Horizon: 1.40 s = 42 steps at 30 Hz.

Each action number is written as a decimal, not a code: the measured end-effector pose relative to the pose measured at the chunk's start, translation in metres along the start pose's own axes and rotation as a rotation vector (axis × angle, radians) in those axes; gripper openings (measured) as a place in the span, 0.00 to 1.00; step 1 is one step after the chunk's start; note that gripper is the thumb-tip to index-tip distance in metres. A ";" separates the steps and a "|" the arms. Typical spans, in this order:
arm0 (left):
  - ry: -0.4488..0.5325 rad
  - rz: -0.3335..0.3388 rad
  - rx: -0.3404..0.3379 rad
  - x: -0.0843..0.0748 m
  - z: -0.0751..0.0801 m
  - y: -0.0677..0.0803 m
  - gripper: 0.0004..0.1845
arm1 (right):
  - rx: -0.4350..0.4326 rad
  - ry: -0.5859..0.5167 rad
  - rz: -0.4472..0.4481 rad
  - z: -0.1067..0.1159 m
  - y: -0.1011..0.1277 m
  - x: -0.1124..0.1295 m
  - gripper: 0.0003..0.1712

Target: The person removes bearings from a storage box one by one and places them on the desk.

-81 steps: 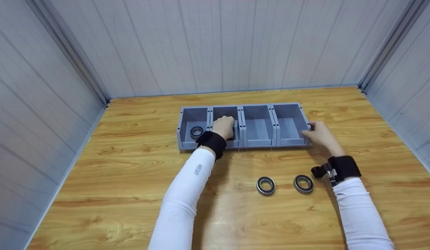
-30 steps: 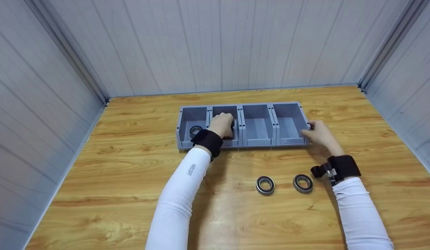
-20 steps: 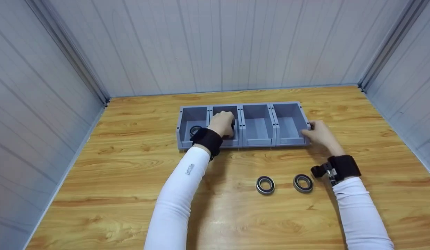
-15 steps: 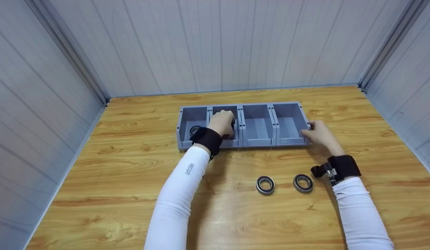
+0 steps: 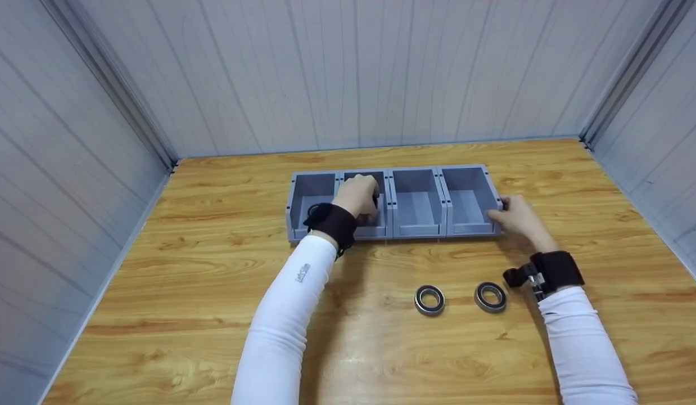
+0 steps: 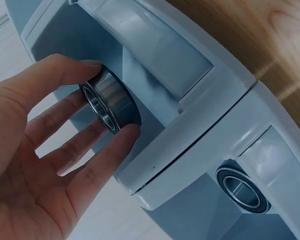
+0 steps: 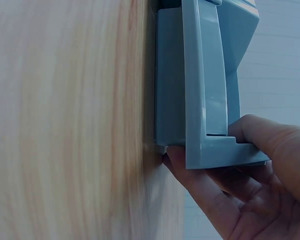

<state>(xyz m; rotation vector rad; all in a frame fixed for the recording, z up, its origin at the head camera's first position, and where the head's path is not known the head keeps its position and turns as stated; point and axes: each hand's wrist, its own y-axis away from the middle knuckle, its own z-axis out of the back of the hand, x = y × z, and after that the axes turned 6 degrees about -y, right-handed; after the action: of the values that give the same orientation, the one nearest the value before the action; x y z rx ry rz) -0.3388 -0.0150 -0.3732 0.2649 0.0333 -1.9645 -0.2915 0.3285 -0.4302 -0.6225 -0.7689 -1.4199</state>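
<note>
My left hand (image 5: 357,196) is inside the second bin from the left of a grey row of storage bins (image 5: 418,231). In the left wrist view its thumb and fingers pinch a ball bearing (image 6: 112,97) by the rim, tilted within that bin. Another bearing (image 6: 242,189) lies in the leftmost bin, mostly covered by my wrist in the head view. At the row's right end my right hand (image 5: 519,220) grips the side wall of the last bin (image 7: 205,90), thumb inside and fingers outside.
Two more bearings, a left one (image 5: 429,300) and a right one (image 5: 490,297), lie flat on the wooden table (image 5: 202,315) in front of the bins. Pale panel walls (image 5: 348,73) enclose the back and sides. The two right-hand bins hold nothing visible.
My left hand has shifted slightly back and left within the second bin, its wristband now covering more of the leftmost bin's bearing. The right hand and the table bearings stay put.
</note>
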 end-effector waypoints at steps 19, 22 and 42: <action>0.032 0.000 0.017 -0.003 0.011 0.003 0.20 | 0.022 0.000 -0.016 0.001 0.002 0.001 0.22; 0.027 -0.001 0.015 -0.003 0.012 0.004 0.20 | 0.025 0.003 -0.022 0.001 0.002 0.001 0.22; 0.023 -0.032 0.013 -0.008 0.025 0.008 0.19 | 0.033 -0.020 -0.057 0.001 0.002 0.002 0.21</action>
<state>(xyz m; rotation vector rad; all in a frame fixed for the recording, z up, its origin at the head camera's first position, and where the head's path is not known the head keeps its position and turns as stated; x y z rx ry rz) -0.3328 -0.0145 -0.3464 0.2971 0.0401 -1.9937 -0.2895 0.3277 -0.4279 -0.5947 -0.8301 -1.4525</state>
